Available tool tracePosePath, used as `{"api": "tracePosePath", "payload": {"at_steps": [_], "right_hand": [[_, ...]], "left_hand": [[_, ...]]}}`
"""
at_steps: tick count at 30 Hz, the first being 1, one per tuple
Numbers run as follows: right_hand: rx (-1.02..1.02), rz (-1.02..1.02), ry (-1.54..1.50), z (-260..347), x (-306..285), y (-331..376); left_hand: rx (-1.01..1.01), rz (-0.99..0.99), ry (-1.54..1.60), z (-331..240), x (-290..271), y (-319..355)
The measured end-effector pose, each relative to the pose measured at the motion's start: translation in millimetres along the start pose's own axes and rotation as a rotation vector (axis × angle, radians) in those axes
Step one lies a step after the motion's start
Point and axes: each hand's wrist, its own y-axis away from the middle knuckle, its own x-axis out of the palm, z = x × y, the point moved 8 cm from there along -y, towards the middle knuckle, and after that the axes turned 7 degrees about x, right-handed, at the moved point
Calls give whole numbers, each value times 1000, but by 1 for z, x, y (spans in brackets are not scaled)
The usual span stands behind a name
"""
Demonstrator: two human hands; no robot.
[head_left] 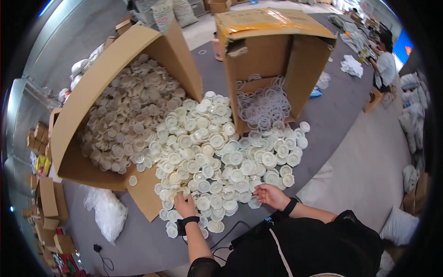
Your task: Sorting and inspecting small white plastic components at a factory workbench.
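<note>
Big heap of white plastic caps (217, 157) spilled across the grey bench (332, 120), pouring out of the tipped cardboard box (92, 87) at 10 o'clock. Left hand (184, 205) sits fingers-down on the caps at the heap's 7 o'clock edge, while the right hand (272, 195) at 5 o'clock pinches one cap. The second box (277, 51) at 1 o'clock holds thin white rings (263, 106).

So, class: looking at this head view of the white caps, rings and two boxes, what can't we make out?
- Left hand: fingertips buried in the cap pile, so its grip is unclear.
- Right hand: what the fingers pinch is too small to tell.
- Left box: its depth is hidden by the discs heaped inside it.
- Ring box: its inside is shadowed under its top flap.
- Seated person: too small and bent at the picture's rim.
</note>
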Motion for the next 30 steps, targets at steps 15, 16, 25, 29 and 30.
{"api": "tracePosePath", "payload": {"at_steps": [15, 16, 25, 29, 30], "right_hand": [[-49, 103, -17, 33, -3, 0], [-92, 118, 3, 41, -3, 1], [-123, 224, 53, 103, -23, 3], [-188, 143, 87, 131, -46, 7], [-203, 129, 74, 137, -52, 6]], "left_hand": [[331, -115, -83, -106, 1, -19], [276, -41, -15, -109, 10, -18], [589, -101, -174, -255, 67, -10], [343, 69, 244, -283, 107, -11], [113, 199, 550, -280, 131, -9]]}}
